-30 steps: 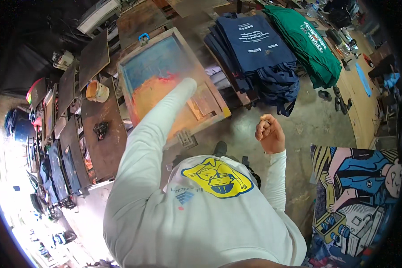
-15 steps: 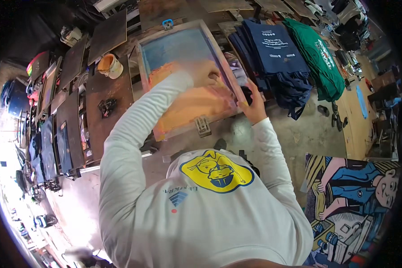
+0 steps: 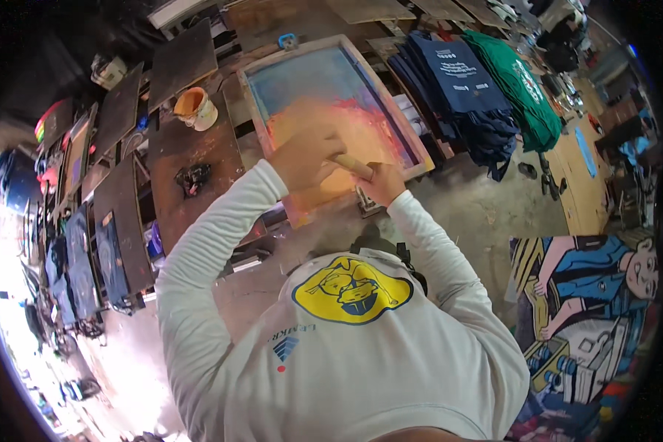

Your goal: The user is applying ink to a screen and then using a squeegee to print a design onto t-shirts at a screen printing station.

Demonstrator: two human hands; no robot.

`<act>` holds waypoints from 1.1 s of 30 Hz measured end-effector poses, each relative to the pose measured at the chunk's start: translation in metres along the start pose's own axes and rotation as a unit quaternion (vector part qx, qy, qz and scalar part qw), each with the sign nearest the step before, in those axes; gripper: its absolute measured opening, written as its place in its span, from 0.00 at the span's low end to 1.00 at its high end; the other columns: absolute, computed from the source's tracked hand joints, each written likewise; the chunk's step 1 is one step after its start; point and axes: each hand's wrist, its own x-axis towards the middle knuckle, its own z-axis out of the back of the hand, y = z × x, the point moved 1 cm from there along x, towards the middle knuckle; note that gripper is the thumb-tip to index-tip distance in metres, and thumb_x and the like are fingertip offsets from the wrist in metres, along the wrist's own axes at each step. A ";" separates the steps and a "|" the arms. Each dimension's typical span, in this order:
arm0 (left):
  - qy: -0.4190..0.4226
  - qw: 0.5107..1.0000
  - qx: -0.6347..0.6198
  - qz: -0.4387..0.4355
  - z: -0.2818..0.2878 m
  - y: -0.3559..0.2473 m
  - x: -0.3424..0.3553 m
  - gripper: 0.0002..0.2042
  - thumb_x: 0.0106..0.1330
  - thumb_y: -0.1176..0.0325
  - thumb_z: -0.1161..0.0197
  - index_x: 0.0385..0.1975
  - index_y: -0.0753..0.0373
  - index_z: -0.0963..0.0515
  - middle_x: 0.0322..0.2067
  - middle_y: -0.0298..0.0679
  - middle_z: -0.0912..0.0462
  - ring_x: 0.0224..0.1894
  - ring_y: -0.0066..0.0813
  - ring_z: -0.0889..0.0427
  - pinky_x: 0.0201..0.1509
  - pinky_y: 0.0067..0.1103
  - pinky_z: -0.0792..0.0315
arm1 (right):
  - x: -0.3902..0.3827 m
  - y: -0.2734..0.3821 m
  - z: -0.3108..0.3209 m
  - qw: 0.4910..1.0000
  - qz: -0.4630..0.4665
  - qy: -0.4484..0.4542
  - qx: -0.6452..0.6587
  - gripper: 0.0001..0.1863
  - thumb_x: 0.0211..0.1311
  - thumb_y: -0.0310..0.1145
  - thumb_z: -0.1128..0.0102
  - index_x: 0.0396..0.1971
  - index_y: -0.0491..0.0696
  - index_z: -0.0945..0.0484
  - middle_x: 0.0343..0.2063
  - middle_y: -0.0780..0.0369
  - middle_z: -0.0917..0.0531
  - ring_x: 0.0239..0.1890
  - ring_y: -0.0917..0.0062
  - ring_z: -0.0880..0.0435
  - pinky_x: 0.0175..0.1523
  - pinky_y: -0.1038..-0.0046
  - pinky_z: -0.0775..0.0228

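Observation:
A wooden-framed screen (image 3: 370, 70) lies tilted across the bench, its mesh blue at the far end, with orange and pink ink over the near part. My left hand (image 3: 304, 158), blurred, has curled fingers on the left end of a light wooden squeegee (image 3: 355, 166) above the inked mesh. My right hand (image 3: 382, 183) grips the squeegee's right end near the screen's front edge. Its lower edge is hidden or blurred. A blue-handled clamp (image 3: 287, 41) sits at the screen's far edge.
An orange-stained bucket (image 3: 197, 110) and a crumpled dark lump (image 3: 192, 179) are on the board to the left. Stacks of navy bags (image 3: 460, 88) and green printed fabric (image 3: 523, 99) lie at the right. A cartoon-painted panel (image 3: 582, 302) is at lower right.
My right hand rose to the screen's right edge, then moved down-left onto the squeegee. My left hand shifted over the mesh, then toward me. The view shifted slightly.

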 end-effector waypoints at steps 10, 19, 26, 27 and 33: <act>-0.017 0.942 0.236 0.237 -0.055 0.003 -0.046 0.20 0.50 0.73 0.36 0.44 0.65 0.30 0.40 0.46 0.24 0.46 0.44 0.23 0.51 0.34 0.26 | -0.002 0.021 -0.006 0.985 -0.034 0.049 -0.162 0.18 0.55 0.46 0.37 0.26 0.44 0.20 0.25 0.51 0.16 0.30 0.55 0.15 0.39 0.57 0.22; 0.035 0.890 0.212 0.402 -0.104 0.111 -0.087 0.17 0.58 0.68 0.35 0.45 0.66 0.30 0.45 0.52 0.22 0.41 0.51 0.16 0.46 0.40 0.23 | 0.096 0.023 -0.043 0.954 0.055 0.172 -0.239 0.17 0.61 0.45 0.41 0.28 0.44 0.18 0.27 0.50 0.15 0.33 0.55 0.15 0.40 0.55 0.23; -0.080 0.874 0.194 0.439 -0.113 0.195 -0.077 0.26 0.58 0.59 0.34 0.52 0.66 0.31 0.48 0.51 0.23 0.47 0.49 0.18 0.49 0.39 0.23 | 0.173 -0.015 -0.086 0.945 0.082 0.163 -0.270 0.18 0.63 0.46 0.42 0.32 0.45 0.16 0.32 0.51 0.14 0.37 0.57 0.13 0.44 0.58 0.22; -0.081 0.870 0.195 0.444 -0.122 0.202 -0.083 0.26 0.58 0.59 0.34 0.52 0.66 0.31 0.48 0.51 0.23 0.47 0.49 0.18 0.49 0.39 0.23 | 0.178 -0.018 -0.090 0.943 0.086 0.170 -0.274 0.18 0.63 0.46 0.42 0.32 0.45 0.16 0.33 0.51 0.13 0.38 0.57 0.13 0.45 0.58 0.22; 0.051 0.856 0.252 0.449 -0.147 0.151 -0.109 0.34 0.54 0.56 0.29 0.58 0.63 0.34 0.50 0.47 0.25 0.46 0.50 0.19 0.47 0.38 0.22 | 0.130 -0.025 -0.092 0.945 0.113 0.224 -0.210 0.15 0.59 0.41 0.40 0.30 0.44 0.15 0.32 0.49 0.14 0.37 0.55 0.14 0.45 0.58 0.22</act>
